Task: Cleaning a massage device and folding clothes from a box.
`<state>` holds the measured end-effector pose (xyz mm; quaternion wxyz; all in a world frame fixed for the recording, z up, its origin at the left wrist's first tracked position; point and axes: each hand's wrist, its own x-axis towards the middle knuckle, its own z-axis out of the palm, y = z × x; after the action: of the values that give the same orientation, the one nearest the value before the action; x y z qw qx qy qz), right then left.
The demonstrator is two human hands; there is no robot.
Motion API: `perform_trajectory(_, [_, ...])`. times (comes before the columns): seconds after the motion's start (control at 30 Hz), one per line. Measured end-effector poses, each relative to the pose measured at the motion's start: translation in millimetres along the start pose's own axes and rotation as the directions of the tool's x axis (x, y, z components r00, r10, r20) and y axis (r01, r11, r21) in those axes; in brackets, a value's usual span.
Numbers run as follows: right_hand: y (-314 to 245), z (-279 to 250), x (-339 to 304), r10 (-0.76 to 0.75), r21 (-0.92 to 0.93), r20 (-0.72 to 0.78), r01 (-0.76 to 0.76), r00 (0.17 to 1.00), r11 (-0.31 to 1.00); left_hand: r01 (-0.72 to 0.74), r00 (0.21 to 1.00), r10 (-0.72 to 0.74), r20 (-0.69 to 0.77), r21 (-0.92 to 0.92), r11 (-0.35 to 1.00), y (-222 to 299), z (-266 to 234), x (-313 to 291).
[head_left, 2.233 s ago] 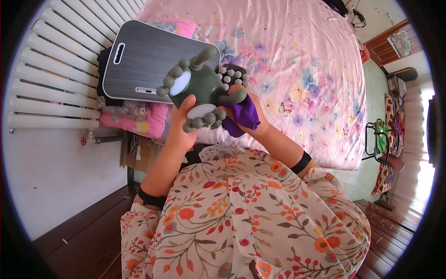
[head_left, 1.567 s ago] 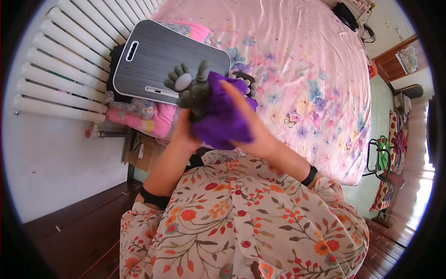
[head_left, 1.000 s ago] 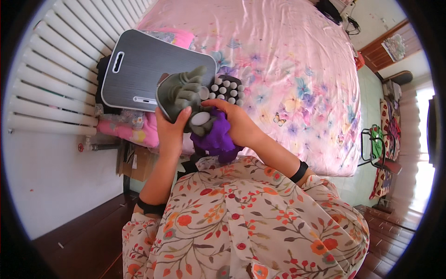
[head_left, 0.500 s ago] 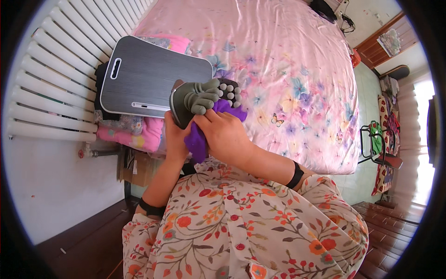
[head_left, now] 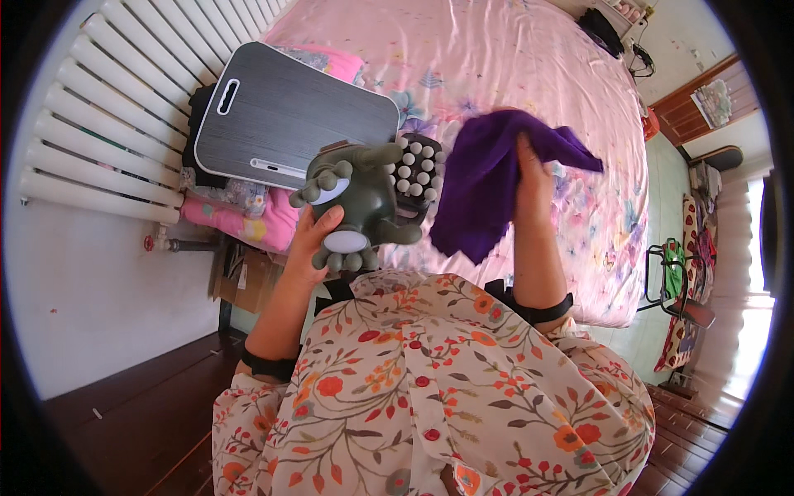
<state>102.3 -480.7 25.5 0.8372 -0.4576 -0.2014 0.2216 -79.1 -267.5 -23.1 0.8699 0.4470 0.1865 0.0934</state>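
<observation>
My left hand [head_left: 308,241] grips a dark olive-green massager [head_left: 374,207] with several claw-like heads of rounded, knobby fingers; pale oval patches show at two of them. The thumb lies over its side, and the other fingers are mostly hidden behind it. Off to the right, my right hand [head_left: 534,188] holds up a purple cloth [head_left: 480,178], which hangs down and fans out above the bed, slightly blurred. Just beyond the massager, a black block with grey round knobs [head_left: 420,175] lies on the bed.
A grey lap desk [head_left: 306,107] with a handle slot rests on pink folded bedding [head_left: 240,225] at the left. White radiator bars [head_left: 116,124] run along the wall beside it. The flowered pink bedsheet [head_left: 529,74] spreads ahead. A cardboard box [head_left: 248,277] stands below the radiator's end.
My right hand has drawn the purple cloth off the massager and away to the right. The massager has been turned in my left hand, so its claws and pale ovals now show.
</observation>
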Motion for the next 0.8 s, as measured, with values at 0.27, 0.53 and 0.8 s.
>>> perform_trajectory(0.27, [66,39,-26,0.361,0.220,0.006,-0.354,0.932,0.909,-0.006,0.970,-0.015,0.243,0.086,0.996,-56,-28,22])
perform_trajectory(0.53, [61,38,-37,0.159,-0.016,-0.141,-0.163,0.977,0.987,-0.063,0.982,0.030,0.186,0.177,0.982,6,43,-1])
perform_trajectory(0.8, [58,8,-32,0.802,0.268,0.059,-0.784,0.594,0.561,-0.293,0.951,0.167,0.258,0.594,0.750,-2,38,-8])
